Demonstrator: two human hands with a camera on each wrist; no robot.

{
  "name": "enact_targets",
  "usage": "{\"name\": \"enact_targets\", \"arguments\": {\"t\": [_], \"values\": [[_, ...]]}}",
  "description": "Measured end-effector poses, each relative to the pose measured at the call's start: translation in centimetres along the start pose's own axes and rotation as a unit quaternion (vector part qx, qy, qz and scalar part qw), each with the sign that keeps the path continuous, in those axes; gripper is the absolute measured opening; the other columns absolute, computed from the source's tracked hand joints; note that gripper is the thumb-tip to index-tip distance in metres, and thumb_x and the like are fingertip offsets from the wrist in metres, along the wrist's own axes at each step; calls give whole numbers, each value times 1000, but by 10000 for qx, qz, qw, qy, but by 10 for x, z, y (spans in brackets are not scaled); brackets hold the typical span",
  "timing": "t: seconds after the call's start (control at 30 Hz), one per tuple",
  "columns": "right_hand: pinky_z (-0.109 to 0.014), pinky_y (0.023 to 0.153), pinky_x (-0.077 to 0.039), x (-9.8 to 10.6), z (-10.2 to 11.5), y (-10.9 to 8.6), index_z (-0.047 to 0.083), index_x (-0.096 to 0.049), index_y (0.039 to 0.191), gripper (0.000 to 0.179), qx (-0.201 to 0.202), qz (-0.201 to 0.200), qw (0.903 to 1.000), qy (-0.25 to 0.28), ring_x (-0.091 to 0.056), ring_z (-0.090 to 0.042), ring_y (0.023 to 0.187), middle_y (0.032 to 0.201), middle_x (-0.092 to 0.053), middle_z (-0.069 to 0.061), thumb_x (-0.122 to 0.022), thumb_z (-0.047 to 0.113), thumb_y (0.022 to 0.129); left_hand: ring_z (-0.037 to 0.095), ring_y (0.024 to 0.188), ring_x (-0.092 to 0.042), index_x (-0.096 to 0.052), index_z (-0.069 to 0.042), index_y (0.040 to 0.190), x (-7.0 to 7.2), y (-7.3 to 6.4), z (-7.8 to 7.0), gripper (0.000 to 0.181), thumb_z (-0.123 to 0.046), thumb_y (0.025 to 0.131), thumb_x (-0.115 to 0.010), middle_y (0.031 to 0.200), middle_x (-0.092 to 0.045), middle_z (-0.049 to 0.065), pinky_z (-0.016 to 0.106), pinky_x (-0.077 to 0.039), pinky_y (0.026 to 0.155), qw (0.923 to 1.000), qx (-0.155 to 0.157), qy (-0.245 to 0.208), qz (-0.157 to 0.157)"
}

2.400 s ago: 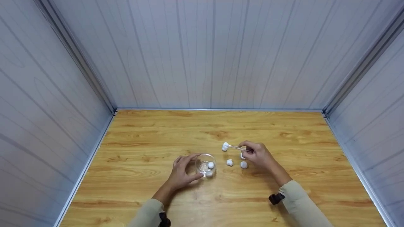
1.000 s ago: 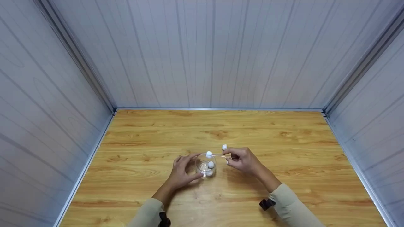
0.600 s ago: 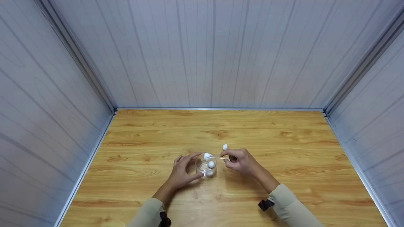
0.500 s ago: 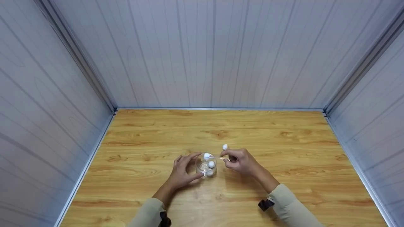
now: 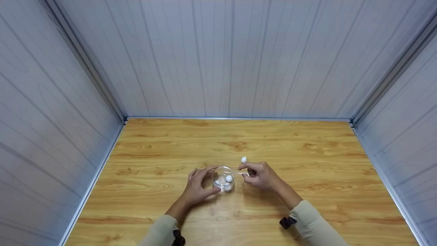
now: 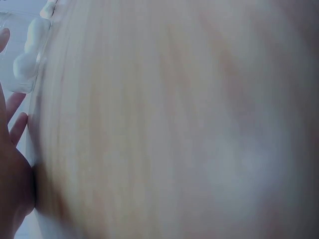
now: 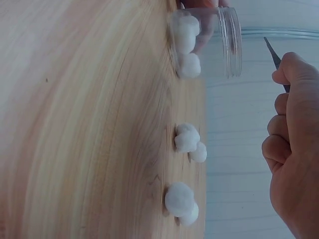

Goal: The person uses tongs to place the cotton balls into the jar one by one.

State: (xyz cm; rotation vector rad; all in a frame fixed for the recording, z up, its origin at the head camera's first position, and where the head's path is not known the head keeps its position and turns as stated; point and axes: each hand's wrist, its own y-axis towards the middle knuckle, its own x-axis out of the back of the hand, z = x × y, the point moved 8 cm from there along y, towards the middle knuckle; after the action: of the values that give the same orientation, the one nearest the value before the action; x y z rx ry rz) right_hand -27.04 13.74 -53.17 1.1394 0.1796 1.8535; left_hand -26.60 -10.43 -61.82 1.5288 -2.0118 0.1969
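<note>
My left hand [image 5: 198, 187] holds a clear jar [image 5: 223, 168] upright on the table, thumb and fingers round its side. Inside the jar, white cotton balls [image 7: 189, 65] lie at the bottom. My right hand [image 5: 262, 175] pinches thin tweezers [image 7: 272, 52] just right of the jar's mouth, with nothing at their tips. Just beyond that hand sits a loose cotton ball [image 5: 243, 159]. Several more loose ones, such as a larger cotton ball [image 7: 179, 199], show in the right wrist view; most of these are hidden by the right hand in the head view.
The wood-grain table [image 5: 164, 143] is enclosed by pale panel walls [image 5: 218, 61] at the back and both sides. A metal strip [image 5: 235, 118] runs along its back edge. Both sleeves carry a dark wrist device, such as the right wrist device [image 5: 287, 222].
My right hand came left from the loose cotton balls with one in the tweezers. That cotton ball has dropped from the tips into the jar. The left hand has stayed in place.
</note>
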Motion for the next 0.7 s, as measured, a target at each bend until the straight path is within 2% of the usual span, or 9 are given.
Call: {"name": "enact_targets", "arguments": {"t": [0.33, 0.7], "values": [[-11, 57, -33, 6, 1, 3, 2, -80, 112, 30, 21, -95, 9999, -95, -36, 9, 66, 62, -57, -5, -75, -9, 85, 33, 134, -70, -63, -28, 159, 1, -1, 0, 78, -40, 88, -95, 140, -80, 4, 80, -19, 131, 10000, 14, 64, -18], [-12, 58, -32, 17, -2, 4, 4, -80, 115, 31, -68, -52, 9999, -121, -33, 9, 65, 61, -52, -4, -74, -10, 88, 33, 134, -70, -63, -28, 158, 1, 0, -1, 78, -39, 87, -95, 139, -80, 5, 79, -19, 131, 10000, 8, 31, -38]]}}
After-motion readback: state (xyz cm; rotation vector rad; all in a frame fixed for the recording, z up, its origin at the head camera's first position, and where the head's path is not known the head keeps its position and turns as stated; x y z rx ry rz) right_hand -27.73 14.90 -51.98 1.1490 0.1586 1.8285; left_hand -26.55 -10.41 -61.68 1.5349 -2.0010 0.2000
